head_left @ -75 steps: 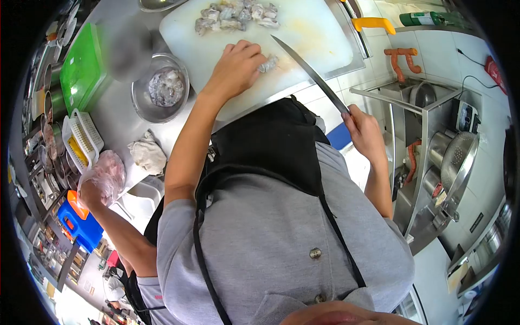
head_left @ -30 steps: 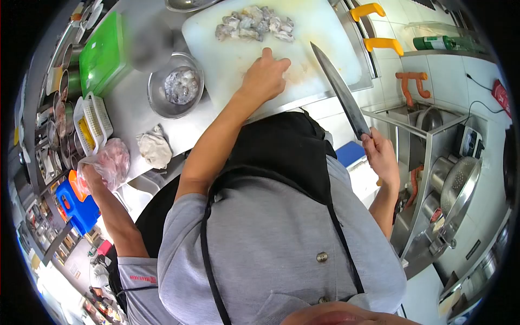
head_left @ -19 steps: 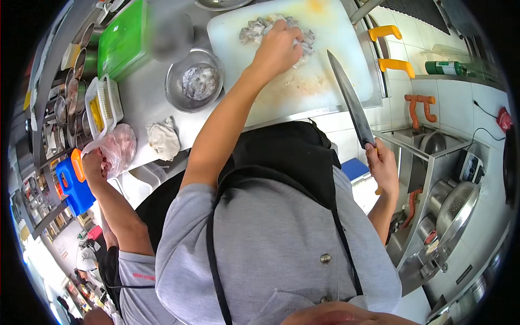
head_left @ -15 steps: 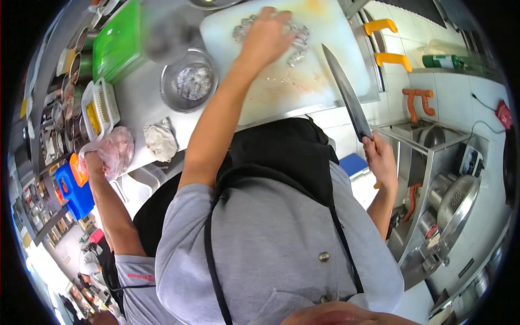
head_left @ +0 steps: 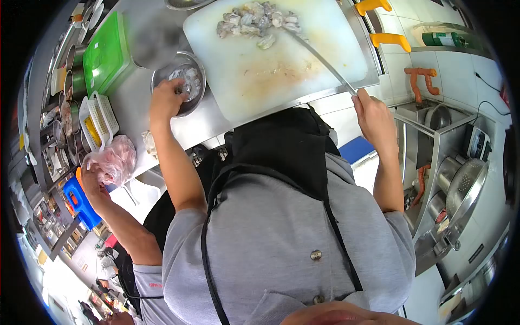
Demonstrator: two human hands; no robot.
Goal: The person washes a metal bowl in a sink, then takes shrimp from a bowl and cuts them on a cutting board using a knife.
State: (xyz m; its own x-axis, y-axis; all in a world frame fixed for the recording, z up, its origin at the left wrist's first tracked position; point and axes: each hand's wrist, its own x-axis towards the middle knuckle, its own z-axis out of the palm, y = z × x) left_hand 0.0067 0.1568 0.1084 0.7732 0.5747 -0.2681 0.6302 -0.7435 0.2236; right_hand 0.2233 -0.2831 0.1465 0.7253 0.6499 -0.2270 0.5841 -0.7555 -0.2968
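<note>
My left hand [head_left: 168, 100] reaches over the rim of a steel bowl [head_left: 200, 73], its curled fingers a little apart. The fingertips are at pale, glistening pieces [head_left: 190, 82] that look like raw shrimp; whether they grip one does not show clearly. My right hand [head_left: 375, 120] is closed around the handle of a long knife [head_left: 327, 66]. The blade slants over the white cutting board [head_left: 216, 81], its tip close to a pile of peeled raw shrimp [head_left: 257, 19]. One shrimp [head_left: 266, 41] lies just below the pile. Wet brownish stains mark the board's middle.
A green-lidded container [head_left: 103, 57], a white basket [head_left: 100, 119] and a partly hidden cloth [head_left: 149, 143] are to the left. Beside me, a co-worker's hand [head_left: 93, 176] is at a pink plastic bag [head_left: 118, 161]. Yellow-handled tools [head_left: 390, 40] hang at right.
My left hand has left the shrimp on the board and moved into the steel bowl. My right hand has shifted upward, swinging the knife tip left toward the shrimp pile.
</note>
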